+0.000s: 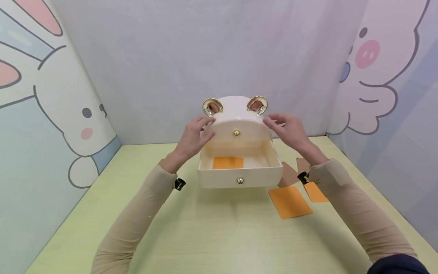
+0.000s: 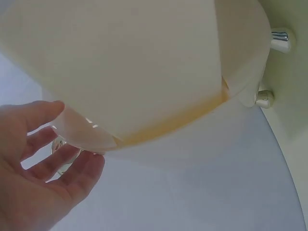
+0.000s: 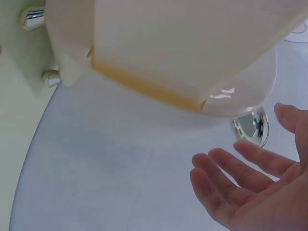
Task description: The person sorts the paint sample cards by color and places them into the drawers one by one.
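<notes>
A cream drawer box [image 1: 236,110] with a rounded top and two gold-rimmed ears [image 1: 257,104] stands on the table. Its upper drawer [image 1: 222,132] is closed; the lower drawer [image 1: 219,179] is pulled out, with an orange card [image 1: 228,163] lying inside. My left hand [image 1: 193,137] touches the box's upper left side, thumb in front and loosely bent fingers [image 2: 89,171] at the side. At the upper right, my right hand [image 1: 289,129] is held close by; the right wrist view shows its relaxed fingers [image 3: 219,168] spread apart from the box.
Right of the box lie orange cards [image 1: 290,202] and brownish cards [image 1: 288,175], partly under the right forearm. Cartoon-printed walls [image 1: 78,99] enclose the pale green table [image 1: 219,236] at the sides, with a plain wall [image 1: 164,76] behind.
</notes>
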Tool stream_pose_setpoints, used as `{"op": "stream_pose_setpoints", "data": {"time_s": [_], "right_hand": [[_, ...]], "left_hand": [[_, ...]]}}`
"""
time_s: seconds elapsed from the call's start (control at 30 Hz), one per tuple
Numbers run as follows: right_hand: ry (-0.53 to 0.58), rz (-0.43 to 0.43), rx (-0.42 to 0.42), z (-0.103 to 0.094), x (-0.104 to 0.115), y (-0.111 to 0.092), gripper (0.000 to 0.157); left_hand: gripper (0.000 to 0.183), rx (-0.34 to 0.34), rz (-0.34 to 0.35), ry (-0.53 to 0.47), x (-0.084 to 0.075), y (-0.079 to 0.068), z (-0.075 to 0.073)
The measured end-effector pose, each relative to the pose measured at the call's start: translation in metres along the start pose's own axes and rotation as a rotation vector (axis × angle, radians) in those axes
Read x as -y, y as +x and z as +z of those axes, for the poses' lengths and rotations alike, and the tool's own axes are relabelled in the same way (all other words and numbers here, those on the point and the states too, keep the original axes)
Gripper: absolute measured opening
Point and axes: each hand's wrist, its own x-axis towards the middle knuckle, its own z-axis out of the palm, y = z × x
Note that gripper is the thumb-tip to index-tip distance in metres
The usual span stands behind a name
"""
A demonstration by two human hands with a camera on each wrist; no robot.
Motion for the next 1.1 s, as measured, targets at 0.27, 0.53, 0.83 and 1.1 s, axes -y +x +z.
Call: {"op": "stream_pose_setpoints", "data": {"time_s": [0.27,0.53,0.83,1.1], "right_hand": [[-0.324,0.206,0.166,-0.022,-0.047,-0.039,0.08],[-0.504,0.413,0.393,-0.028,-0.101,-0.105,0.091],[-0.548,0.437,0.504,-0.014,-0.114,-0.144,0.067],[-0.576,0.402,0.457,-0.013,-0.116,-0.144,0.059]], "left_hand": [[0.034,-0.045,-0.002,0.003,0.001,-0.002,0.004],[0.031,-0.059,0.026,0.003,-0.001,0.0,0.009],[0.032,-0.041,0.008,-0.008,0.0,-0.002,0.007],[0.032,-0.042,0.013,-0.007,0.002,-0.001,0.008]]}}
